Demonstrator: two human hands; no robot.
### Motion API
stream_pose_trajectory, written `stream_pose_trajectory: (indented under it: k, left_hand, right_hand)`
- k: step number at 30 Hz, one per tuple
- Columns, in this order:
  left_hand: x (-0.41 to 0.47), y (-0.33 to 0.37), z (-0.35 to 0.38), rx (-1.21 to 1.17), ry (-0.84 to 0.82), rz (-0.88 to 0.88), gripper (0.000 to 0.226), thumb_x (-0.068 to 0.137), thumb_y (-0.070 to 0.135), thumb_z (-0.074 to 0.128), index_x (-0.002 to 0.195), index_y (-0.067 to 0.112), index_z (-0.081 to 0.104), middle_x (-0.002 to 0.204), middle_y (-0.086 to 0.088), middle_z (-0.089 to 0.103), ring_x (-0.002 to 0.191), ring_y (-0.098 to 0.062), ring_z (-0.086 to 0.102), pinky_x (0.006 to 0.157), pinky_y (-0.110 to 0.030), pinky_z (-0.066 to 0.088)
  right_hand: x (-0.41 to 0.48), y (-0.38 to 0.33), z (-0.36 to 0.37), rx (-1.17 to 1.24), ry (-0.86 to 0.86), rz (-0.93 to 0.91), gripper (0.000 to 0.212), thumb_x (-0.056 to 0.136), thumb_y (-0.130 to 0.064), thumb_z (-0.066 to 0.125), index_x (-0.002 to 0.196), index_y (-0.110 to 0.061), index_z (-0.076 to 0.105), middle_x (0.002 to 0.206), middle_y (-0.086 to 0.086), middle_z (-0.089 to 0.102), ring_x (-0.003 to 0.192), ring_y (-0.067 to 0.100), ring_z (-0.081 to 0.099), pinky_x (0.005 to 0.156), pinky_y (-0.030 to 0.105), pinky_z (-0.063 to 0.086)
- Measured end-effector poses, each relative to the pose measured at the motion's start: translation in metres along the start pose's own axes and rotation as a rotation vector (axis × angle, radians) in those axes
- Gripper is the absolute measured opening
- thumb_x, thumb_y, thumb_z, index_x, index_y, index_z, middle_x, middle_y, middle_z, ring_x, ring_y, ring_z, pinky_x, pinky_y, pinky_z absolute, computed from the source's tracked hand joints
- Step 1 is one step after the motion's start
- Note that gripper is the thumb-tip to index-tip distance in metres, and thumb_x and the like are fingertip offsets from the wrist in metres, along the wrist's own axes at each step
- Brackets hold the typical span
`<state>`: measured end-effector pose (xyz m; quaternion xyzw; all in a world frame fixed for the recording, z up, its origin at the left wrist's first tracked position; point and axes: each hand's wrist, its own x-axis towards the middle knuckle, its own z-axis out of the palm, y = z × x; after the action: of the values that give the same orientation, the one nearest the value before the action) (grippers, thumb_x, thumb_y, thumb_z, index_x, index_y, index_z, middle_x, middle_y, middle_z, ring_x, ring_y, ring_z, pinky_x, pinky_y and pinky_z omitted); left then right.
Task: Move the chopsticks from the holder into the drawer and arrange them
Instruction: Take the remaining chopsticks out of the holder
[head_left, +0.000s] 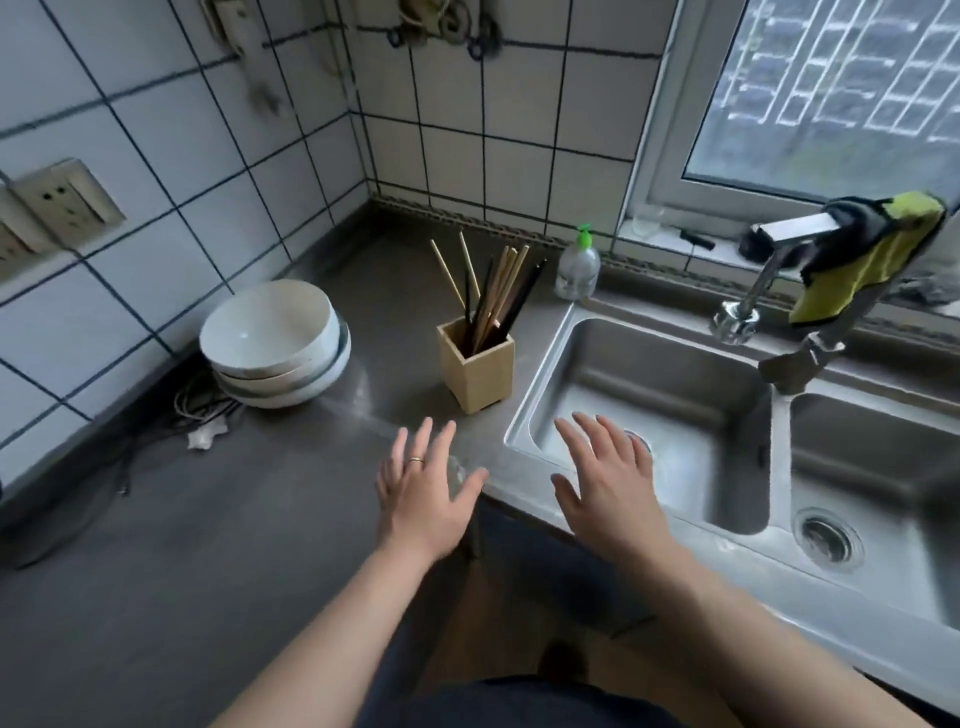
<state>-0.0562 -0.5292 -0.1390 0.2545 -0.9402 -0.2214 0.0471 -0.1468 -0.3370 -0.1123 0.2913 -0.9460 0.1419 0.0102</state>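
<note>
Head view: chopsticks (493, 291) stand in wooden holder (475, 366) on desk (218, 519), long axis near upright, tips fanned. Holder lies ahead, between both hands. Left hand (421, 499) spread, empty, somewhat nearer. Right hand (608, 483) spread, empty, above sink (530, 410) edge. Drawer not visible.

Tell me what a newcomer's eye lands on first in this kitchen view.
The left hand and right hand hover spread open at the counter's front edge. Just beyond them a wooden holder bristles with chopsticks, between stacked white bowls and the steel sink. A yellow cloth drapes the tap at far right.
</note>
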Motion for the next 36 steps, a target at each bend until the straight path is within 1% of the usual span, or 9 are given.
stream_pose_trajectory:
  k: [5,10,14,19,22,24,27,30,36]
  left_hand:
    - [0.055,0.015,-0.002,-0.194,0.054,-0.159,0.07,0.094,0.056,0.048,0.154,0.028,0.025,0.162,0.002,0.019,0.15,-0.022,0.008,0.119,-0.045,0.015]
    - [0.105,0.024,-0.01,-0.453,0.066,-0.263,0.075,0.09,0.047,0.061,0.153,0.026,0.025,0.158,-0.001,0.028,0.146,-0.022,0.022,0.116,-0.045,0.027]
    - [0.151,0.027,-0.019,-0.563,0.025,-0.282,0.083,0.086,0.043,0.069,0.153,0.028,0.022,0.157,0.0,0.03,0.144,-0.02,0.027,0.111,-0.037,0.029]
    - [0.212,0.03,-0.021,-0.641,-0.09,-0.223,0.091,0.084,0.034,0.076,0.154,0.023,0.02,0.157,0.003,0.032,0.144,-0.019,0.03,0.112,-0.036,0.027]
    - [0.243,0.033,-0.023,-0.628,-0.161,-0.175,0.09,0.079,0.032,0.08,0.152,0.022,0.028,0.153,0.007,0.037,0.14,-0.015,0.033,0.113,-0.034,0.026]
    - [0.257,0.035,-0.021,-0.695,-0.232,-0.134,0.088,0.077,0.025,0.083,0.149,0.022,0.033,0.141,0.011,0.048,0.129,-0.008,0.043,0.109,-0.028,0.029]
    - [0.275,0.034,-0.015,-0.797,-0.281,-0.091,0.073,0.075,0.011,0.084,0.138,0.018,0.047,0.115,0.003,0.066,0.11,-0.013,0.063,0.107,-0.038,0.043]
    - [0.288,0.028,-0.009,-0.835,-0.273,-0.023,0.03,0.079,0.008,0.08,0.102,0.024,0.069,0.096,0.003,0.075,0.097,-0.015,0.07,0.099,-0.048,0.05]
    - [0.295,0.023,-0.008,-0.798,-0.293,-0.042,0.012,0.087,0.019,0.073,0.088,0.03,0.069,0.09,0.003,0.073,0.092,-0.017,0.069,0.094,-0.043,0.051]
  right_hand:
    - [0.063,0.013,-0.009,0.088,-0.034,-0.096,0.061,0.092,-0.039,0.052,0.147,-0.029,0.029,0.153,-0.003,0.033,0.144,0.023,0.024,0.115,0.044,0.023]
    - [0.117,0.009,-0.011,0.278,-0.066,-0.074,0.063,0.093,-0.039,0.053,0.149,-0.026,0.027,0.152,-0.005,0.034,0.141,0.018,0.027,0.115,0.036,0.023]
    - [0.159,0.0,-0.011,0.544,-0.131,0.071,0.07,0.093,-0.035,0.056,0.151,-0.016,0.021,0.156,-0.001,0.03,0.144,0.016,0.025,0.117,0.03,0.021]
    - [0.204,-0.012,-0.004,0.77,-0.175,0.269,0.076,0.092,-0.039,0.058,0.152,-0.016,0.016,0.156,-0.001,0.03,0.144,0.014,0.028,0.115,0.029,0.025]
    - [0.225,-0.018,0.0,0.893,-0.172,0.359,0.069,0.091,-0.04,0.059,0.148,-0.02,0.026,0.151,-0.003,0.038,0.141,0.013,0.033,0.114,0.031,0.03]
    - [0.237,-0.02,0.003,0.938,-0.146,0.385,0.046,0.09,-0.037,0.06,0.131,-0.025,0.043,0.132,-0.01,0.054,0.129,0.012,0.046,0.106,0.029,0.038]
    - [0.25,-0.025,0.005,1.009,-0.085,0.387,0.03,0.089,-0.031,0.061,0.117,-0.028,0.051,0.113,-0.012,0.063,0.11,0.008,0.058,0.1,0.033,0.046]
    - [0.262,-0.031,0.003,1.057,-0.044,0.402,0.017,0.09,-0.024,0.061,0.105,-0.031,0.056,0.107,-0.002,0.068,0.096,0.012,0.064,0.093,0.034,0.052]
    - [0.281,-0.041,0.008,1.09,0.01,0.457,0.028,0.089,-0.018,0.065,0.116,-0.017,0.059,0.105,0.001,0.069,0.103,0.013,0.064,0.096,0.032,0.051]
